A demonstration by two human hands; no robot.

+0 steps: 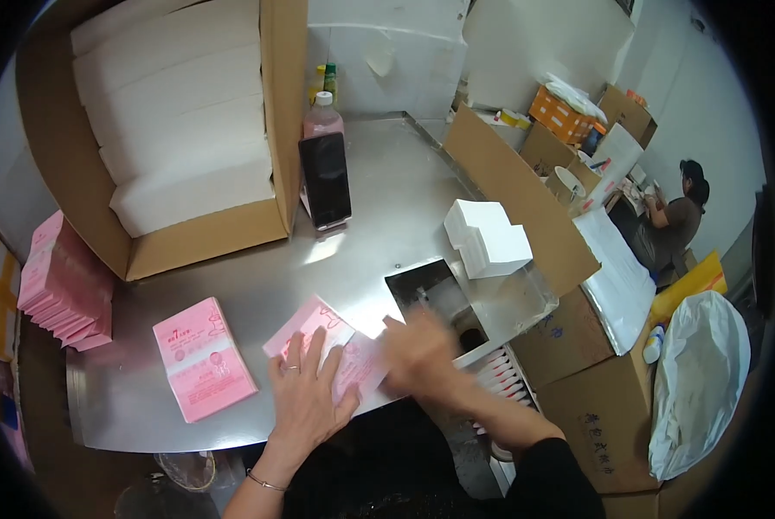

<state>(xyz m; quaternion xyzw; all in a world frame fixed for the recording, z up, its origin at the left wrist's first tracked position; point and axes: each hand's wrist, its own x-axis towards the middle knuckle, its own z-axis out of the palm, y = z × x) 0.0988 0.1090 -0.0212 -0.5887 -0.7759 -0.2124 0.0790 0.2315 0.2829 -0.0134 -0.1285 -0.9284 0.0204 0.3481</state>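
My left hand (312,389) lies with its fingers spread on a pink printed paper packet (301,324) near the table's front edge. A white strip shows across the packet's middle. To its right, my right hand (422,348) is smeared by motion beside the packet's right end, and its fingers cannot be made out. Left of my left hand lies a stack of pink printed packets (199,346) with a paler band across it. Beyond my right hand, blocks of folded white paper (491,242) stand by a dark rectangular opening (430,294) in the metal table.
An open cardboard box (205,255) of white paper blocks stands at the back left, with pink packets (63,285) heaped beside it. A phone (325,182) leans before a bottle (323,117). Cartons (608,415) and a white bag (699,381) line the right. A person (677,216) sits farther off.
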